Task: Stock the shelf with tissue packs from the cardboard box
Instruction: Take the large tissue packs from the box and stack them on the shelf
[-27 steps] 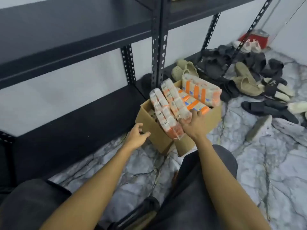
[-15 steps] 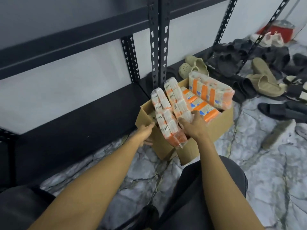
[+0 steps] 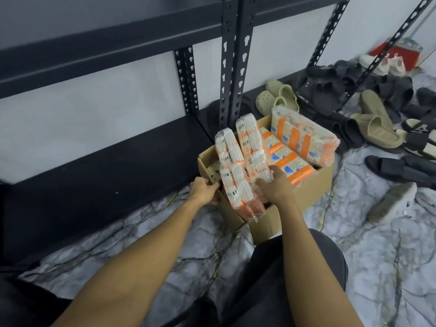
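The cardboard box point(image 3: 313, 185) sits in the middle of the frame, full of tissue packs point(image 3: 304, 138). The right hand point(image 3: 274, 187) curls its fingers round one standing pack point(image 3: 252, 159). The left hand point(image 3: 204, 192) seems to grip the box's near-left edge. The dark shelf point(image 3: 94, 166) is at the left.

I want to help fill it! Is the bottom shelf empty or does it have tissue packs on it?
Empty as far as visible: the bottom shelf shows bare dark board. The tissue packs are all in the cardboard box.
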A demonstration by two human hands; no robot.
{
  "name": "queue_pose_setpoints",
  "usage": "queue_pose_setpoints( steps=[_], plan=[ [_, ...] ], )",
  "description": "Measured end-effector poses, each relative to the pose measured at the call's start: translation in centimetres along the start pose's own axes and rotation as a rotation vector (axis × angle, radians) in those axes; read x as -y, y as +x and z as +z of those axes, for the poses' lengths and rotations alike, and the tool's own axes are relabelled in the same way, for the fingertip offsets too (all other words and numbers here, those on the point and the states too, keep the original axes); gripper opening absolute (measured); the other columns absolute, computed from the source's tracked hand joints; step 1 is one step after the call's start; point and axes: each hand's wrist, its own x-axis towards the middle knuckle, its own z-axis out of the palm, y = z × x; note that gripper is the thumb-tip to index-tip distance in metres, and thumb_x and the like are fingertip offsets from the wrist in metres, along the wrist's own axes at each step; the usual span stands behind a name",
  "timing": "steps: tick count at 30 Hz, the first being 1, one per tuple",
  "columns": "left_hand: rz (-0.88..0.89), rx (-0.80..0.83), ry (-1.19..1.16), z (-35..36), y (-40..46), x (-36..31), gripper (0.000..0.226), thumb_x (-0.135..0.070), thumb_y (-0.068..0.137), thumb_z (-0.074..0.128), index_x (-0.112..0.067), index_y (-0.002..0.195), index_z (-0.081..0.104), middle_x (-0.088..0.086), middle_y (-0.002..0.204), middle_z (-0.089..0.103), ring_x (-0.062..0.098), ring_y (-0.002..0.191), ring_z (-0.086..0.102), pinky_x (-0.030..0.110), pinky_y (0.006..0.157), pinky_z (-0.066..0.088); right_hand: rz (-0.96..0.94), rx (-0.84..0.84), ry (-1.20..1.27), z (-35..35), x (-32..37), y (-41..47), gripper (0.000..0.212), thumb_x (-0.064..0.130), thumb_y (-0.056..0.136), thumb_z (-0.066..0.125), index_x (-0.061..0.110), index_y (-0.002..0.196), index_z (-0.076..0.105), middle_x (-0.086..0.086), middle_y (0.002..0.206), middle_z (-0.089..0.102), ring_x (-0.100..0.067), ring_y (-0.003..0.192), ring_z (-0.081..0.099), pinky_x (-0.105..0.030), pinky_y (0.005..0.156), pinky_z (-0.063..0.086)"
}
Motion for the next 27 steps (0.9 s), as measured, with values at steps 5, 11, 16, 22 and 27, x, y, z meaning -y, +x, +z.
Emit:
queue_pose_setpoints(
  steps=[5,11,16,22,27],
  plan=[
    [0.019,-0.002,-0.039,-1.6,-1.2,1.7,0.02,-0.015,0.099,0.065,0.005,0.101,0.068,0.016,0.079,0.073,0.021,0.055,0.072,0.029,0.051,0.06,-0.026,0.029,-0.006,0.2,0.0,-1.4,0.065,0.031,0.088,0.075,0.013,0.144,0.046,-0.01,0.134,0.061,-0.031,0.116,0.061,-0.045,0.09,0.054],
    [0.066,0.001,0.007,-6.2,-2.2,6.3,0.017,-0.011,0.097,0.065,0.003,0.09,0.071,0.015,0.072,0.075,0.023,0.057,0.074,0.039,0.058,0.064,-0.101,0.069,-0.115,1.4,1.4,-3.5,0.063,0.058,0.091,0.062,0.017,0.138,0.053,-0.007,0.129,0.061,-0.024,0.11,0.061,-0.039,0.079,0.055],
    [0.095,0.019,0.04,-10.8,-3.7,9.9,0.017,-0.01,0.097,0.066,0.003,0.09,0.073,0.012,0.072,0.076,0.023,0.064,0.076,0.037,0.061,0.063,-0.386,-0.311,-0.41,1.2,3.9,-3.6,0.05,0.048,0.094,0.06,0.013,0.131,0.059,-0.01,0.132,0.058,-0.033,0.126,0.046,-0.049,0.103,0.041],
    [0.174,-0.057,0.167,-15.8,-5.3,13.7,0.013,-0.011,0.095,0.069,-0.01,0.083,0.073,-0.008,0.065,0.072,0.002,0.057,0.07,0.026,0.059,0.059,-0.267,-0.437,-0.428,-1.0,4.1,-2.4,0.044,0.042,0.096,0.058,0.009,0.124,0.062,-0.014,0.131,0.058,-0.036,0.125,0.046,-0.051,0.107,0.031],
    [0.157,-0.1,0.125,-19.4,-6.5,15.9,0.01,-0.012,0.096,0.069,-0.016,0.09,0.076,-0.002,0.074,0.078,0.015,0.07,0.075,0.041,0.07,0.063,-0.056,-0.108,-0.044,-1.5,4.0,-1.8,0.061,0.048,0.092,0.066,0.009,0.137,0.054,-0.016,0.141,0.055,-0.033,0.125,0.055,-0.042,0.102,0.046]
  ],
)
